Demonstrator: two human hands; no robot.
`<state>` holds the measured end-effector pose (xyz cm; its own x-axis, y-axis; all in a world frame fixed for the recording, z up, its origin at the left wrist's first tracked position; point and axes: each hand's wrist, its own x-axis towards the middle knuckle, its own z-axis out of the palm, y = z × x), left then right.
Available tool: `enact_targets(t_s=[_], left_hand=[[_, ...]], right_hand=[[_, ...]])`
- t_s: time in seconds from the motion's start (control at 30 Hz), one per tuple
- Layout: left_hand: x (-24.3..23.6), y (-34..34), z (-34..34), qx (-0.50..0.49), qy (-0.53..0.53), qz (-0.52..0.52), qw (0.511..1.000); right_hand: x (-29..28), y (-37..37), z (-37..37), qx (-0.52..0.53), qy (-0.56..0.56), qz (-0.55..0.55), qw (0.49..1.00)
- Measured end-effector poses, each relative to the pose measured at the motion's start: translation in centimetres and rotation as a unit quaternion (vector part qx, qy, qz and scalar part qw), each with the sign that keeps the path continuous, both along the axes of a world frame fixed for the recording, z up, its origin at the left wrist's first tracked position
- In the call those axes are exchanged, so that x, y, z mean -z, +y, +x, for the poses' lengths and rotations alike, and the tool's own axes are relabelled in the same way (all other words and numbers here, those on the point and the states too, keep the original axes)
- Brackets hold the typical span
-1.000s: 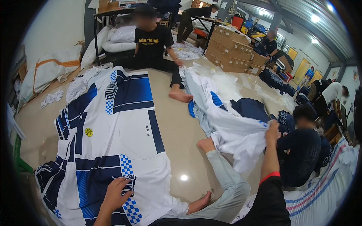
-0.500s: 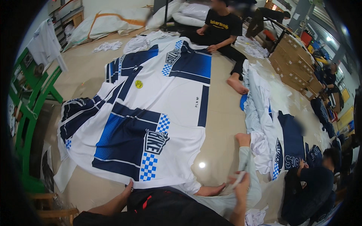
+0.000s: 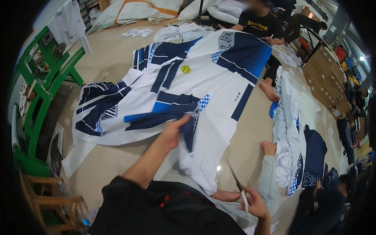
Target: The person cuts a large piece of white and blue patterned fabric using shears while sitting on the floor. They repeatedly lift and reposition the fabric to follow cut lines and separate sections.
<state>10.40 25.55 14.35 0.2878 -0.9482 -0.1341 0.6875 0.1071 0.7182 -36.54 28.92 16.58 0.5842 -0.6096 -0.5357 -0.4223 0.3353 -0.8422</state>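
Observation:
A large white fabric sheet, printed with navy, blue gradient and checked panels, stretches across the floor in front of me. My left hand reaches forward, pinching the sheet's near edge, which is lifted and folded over toward the middle. Nearer my right leg, my right hand is closed round a white-handled knife, its narrow dark blade pointing up and forward, apart from the fabric. Across from me, a seated co-worker in a black shirt holds the sheet's far right corner off the floor.
Green metal frame stands at left, a wooden stool below it. White fabric pieces lie in a strip at right, beside another seated co-worker. Cardboard boxes are stacked at far right; large white sacks lie at the back.
My left hand has moved forward and right, lifting and folding the near edge. The co-worker has raised the far corner. My view has shifted left, and the knife now points forward.

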Motion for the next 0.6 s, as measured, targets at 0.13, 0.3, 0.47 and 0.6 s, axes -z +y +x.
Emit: enact_targets(t_s=[0.13,0.3,0.47,0.6], left_hand=[[-5.5,-7.2,-8.4,0.22,-0.389,0.074,0.891],[-6.6,-8.3,-21.2,0.45,-0.45,-0.092,0.766],[-3.3,-2.6,-28.4,0.413,-0.384,-0.166,0.809],[-2.1,0.7,-29.6,0.487,-0.411,-0.161,0.754]], right_hand=[[-1.9,3.8,-3.4,-0.15,0.054,-0.072,0.985],[-0.6,10.3,-4.7,-0.276,0.178,-0.236,0.915],[-0.7,11.4,-3.3,-0.33,0.347,-0.228,0.848],[0.4,6.1,-1.4,-0.346,0.419,-0.097,0.834]])
